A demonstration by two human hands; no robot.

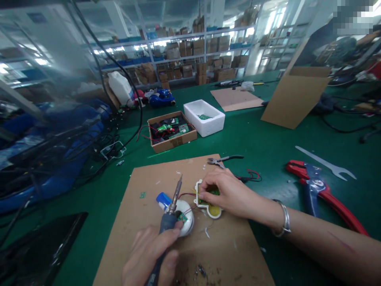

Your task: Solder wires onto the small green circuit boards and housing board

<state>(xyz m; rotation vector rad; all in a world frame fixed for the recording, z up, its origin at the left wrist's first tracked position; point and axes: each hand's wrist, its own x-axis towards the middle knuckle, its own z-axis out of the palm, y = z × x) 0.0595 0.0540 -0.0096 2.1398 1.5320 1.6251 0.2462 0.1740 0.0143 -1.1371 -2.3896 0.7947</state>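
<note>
A soldering iron (168, 221) is held in my left hand (153, 252), its bare metal tip pointing up and away. Just beyond the thumb, a small green board lies on a round white part (188, 226), with a blue cylinder (163, 201) beside it. My right hand (222, 190) has thumb and fingers pinched at a white-framed piece (214, 211) that holds a green board and a yellow disc. The fingers hide part of that piece. Thin red and dark wires run between it and the round part. Brown cardboard (143, 230) lies under all of this.
Pliers (222, 159) lie past my right hand. A red and blue hand tool (317, 186) and a wrench (327, 162) are at the right. Farther back stand a box of electronics (173, 145) and a white foam box (210, 126). Black cables hang at the left.
</note>
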